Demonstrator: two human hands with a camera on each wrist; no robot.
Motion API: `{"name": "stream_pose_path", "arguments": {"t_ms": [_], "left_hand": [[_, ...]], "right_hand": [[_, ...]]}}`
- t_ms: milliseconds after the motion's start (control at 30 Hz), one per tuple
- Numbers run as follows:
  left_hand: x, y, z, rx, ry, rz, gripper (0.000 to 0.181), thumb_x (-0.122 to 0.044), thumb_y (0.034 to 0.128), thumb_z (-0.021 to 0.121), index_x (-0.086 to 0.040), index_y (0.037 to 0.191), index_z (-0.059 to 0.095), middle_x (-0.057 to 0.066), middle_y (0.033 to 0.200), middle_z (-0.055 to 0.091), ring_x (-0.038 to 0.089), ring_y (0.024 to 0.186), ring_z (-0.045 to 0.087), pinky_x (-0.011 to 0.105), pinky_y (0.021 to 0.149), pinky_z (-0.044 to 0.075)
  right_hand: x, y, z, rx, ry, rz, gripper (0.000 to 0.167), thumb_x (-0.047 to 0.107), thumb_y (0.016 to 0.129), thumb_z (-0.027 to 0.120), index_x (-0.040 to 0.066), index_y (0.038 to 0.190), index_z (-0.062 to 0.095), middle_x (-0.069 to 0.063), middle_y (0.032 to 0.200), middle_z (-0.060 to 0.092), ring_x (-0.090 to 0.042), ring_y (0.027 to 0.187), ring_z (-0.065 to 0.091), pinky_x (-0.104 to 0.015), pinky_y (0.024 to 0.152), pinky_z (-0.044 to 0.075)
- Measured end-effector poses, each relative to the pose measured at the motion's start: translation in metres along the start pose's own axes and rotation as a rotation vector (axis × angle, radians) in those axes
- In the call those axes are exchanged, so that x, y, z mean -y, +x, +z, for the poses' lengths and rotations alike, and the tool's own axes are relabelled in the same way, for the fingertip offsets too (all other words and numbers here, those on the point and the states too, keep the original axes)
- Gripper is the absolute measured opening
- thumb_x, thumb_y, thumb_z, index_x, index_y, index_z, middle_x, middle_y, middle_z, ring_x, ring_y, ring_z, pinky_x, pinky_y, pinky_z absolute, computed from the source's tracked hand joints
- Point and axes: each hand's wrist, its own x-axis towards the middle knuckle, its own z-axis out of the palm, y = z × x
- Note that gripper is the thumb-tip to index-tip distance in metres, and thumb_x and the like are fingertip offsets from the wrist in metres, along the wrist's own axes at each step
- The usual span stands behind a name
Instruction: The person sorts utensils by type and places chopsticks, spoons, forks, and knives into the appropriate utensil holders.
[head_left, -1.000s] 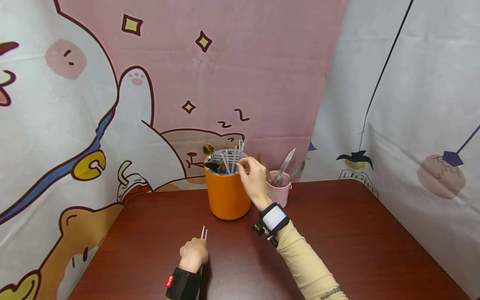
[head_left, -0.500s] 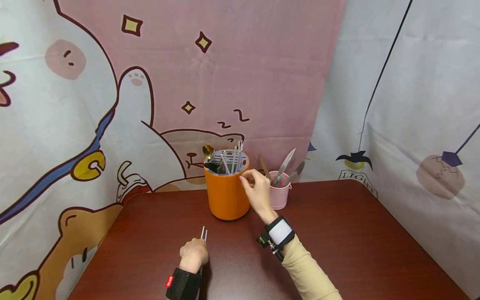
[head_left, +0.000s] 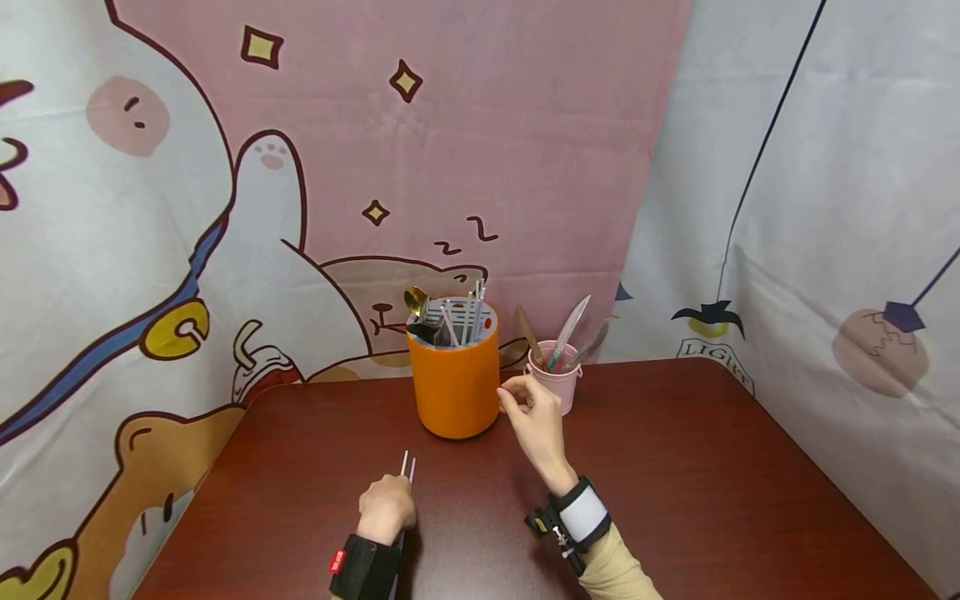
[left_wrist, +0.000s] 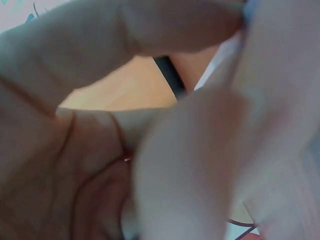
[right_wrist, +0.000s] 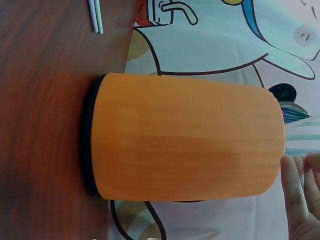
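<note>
My left hand (head_left: 387, 503), low on the near side of the table, grips pastel chopsticks (head_left: 413, 469), one tip whitish and another pinkish. In the left wrist view its curled fingers fill most of the picture and hide most of the sticks. My right hand (head_left: 537, 421) hovers just right of the orange utensil holder (head_left: 453, 392), its fingers loosely bent and nothing seen between them. Several pale chopsticks (head_left: 480, 310), a gold spoon (head_left: 416, 300) and a dark utensil head (head_left: 426, 333) stand in the holder's slotted top.
Behind my right hand is a small pink bucket (head_left: 555, 382) with knives (head_left: 572, 329) standing blade up. The red-brown table (head_left: 697, 467) ends at a cartoon-printed cloth (head_left: 525, 125) at the back.
My right hand has come away from the chopsticks at the holder's top, down and to the right, towards me. The left hand has stayed in place with its chopsticks.
</note>
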Motion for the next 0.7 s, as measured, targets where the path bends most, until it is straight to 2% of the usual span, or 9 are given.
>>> {"name": "stream_pose_path", "arguments": {"t_ms": [167,300,433,567,700], "left_hand": [[-0.001,-0.002,-0.002,-0.017,-0.006,0.025,0.012,-0.008,0.0671,0.074,-0.003,0.071,0.063,0.015,0.074,0.064,0.031,0.068,0.062,0.044,0.057,0.05],[-0.002,-0.004,-0.006,-0.062,-0.037,0.075,0.011,-0.007,0.0677,0.073,-0.003,0.068,0.063,0.015,0.071,0.064,0.03,0.063,0.062,0.044,0.054,0.05],[-0.002,-0.007,-0.012,-0.107,-0.086,0.127,0.013,-0.006,0.0687,0.072,-0.001,0.066,0.061,0.014,0.066,0.062,0.029,0.058,0.059,0.042,0.051,0.049],[-0.004,-0.01,-0.018,-0.139,-0.13,0.164,0.02,-0.007,0.0678,0.074,-0.001,0.061,0.056,0.01,0.061,0.057,0.026,0.054,0.056,0.041,0.048,0.047],[-0.008,-0.013,-0.024,-0.185,-0.189,0.182,0.025,-0.007,0.0689,0.073,-0.004,0.057,0.051,0.004,0.057,0.046,0.021,0.051,0.049,0.035,0.044,0.039]], "right_hand": [[-0.002,-0.01,-0.005,-0.009,0.017,0.053,0.008,-0.007,0.082,0.066,-0.012,0.087,0.063,-0.025,0.077,0.068,-0.041,0.065,0.065,-0.019,0.059,0.055],[-0.002,-0.015,-0.008,-0.006,0.035,0.069,0.008,-0.008,0.082,0.066,-0.011,0.087,0.063,-0.025,0.079,0.068,-0.042,0.066,0.065,-0.019,0.058,0.055],[-0.001,-0.015,-0.01,0.02,0.042,0.078,0.008,-0.007,0.082,0.066,-0.011,0.088,0.062,-0.025,0.08,0.068,-0.036,0.065,0.067,-0.018,0.06,0.055],[0.001,-0.014,-0.012,0.063,0.028,0.1,0.007,-0.006,0.082,0.066,-0.01,0.087,0.063,-0.024,0.08,0.068,-0.031,0.064,0.067,-0.026,0.06,0.058],[0.001,-0.015,-0.013,0.133,0.033,0.143,0.006,-0.005,0.085,0.064,-0.009,0.089,0.063,-0.026,0.08,0.068,-0.029,0.064,0.067,-0.035,0.062,0.058]]}}
